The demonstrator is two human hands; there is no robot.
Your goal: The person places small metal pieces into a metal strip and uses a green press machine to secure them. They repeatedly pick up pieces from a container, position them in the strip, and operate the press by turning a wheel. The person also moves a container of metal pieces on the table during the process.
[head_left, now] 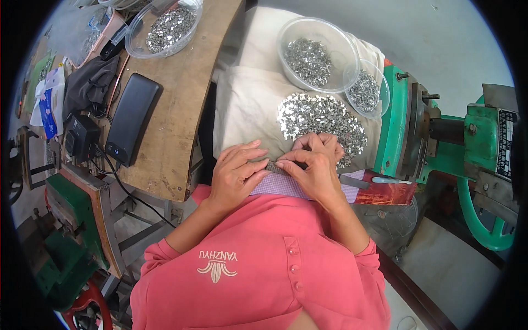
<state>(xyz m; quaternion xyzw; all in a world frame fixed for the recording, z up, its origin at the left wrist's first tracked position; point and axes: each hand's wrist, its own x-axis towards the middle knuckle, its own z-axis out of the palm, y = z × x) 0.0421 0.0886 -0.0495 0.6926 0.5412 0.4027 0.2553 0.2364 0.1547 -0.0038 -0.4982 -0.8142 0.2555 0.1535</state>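
**Lining up small metal pieces, big heap left**

Both my hands meet just in front of my chest, over a checked cloth (286, 186) on my lap edge. My left hand (236, 173) lies with fingers stretched forward, the tips touching a short stack of small metal pieces (273, 166). My right hand (314, 165) pinches the other end of that stack between thumb and forefinger; that grip is closed on the stack, the other fingers curled. The left grip is mostly open, only pressing against the stack, not wrapped round it.

Just beyond my hands, touching my right knuckles, is a loose heap (322, 122) of the same shiny pieces, spread on a beige cushion (247, 104). As I judge it, the work is early: the stack in hand is short and the heap is broad. Past the heap stand two clear bowls: a big bowl (318, 54) and a small bowl (367, 88) touching it, both holding metal pieces. Whether those are finished or waiting I cannot tell.

On the wooden tabletop (176, 110) to my left sit a third bowl (164, 28) of pieces and a black power bank (132, 118). A green machine (440, 132) stands to my right.
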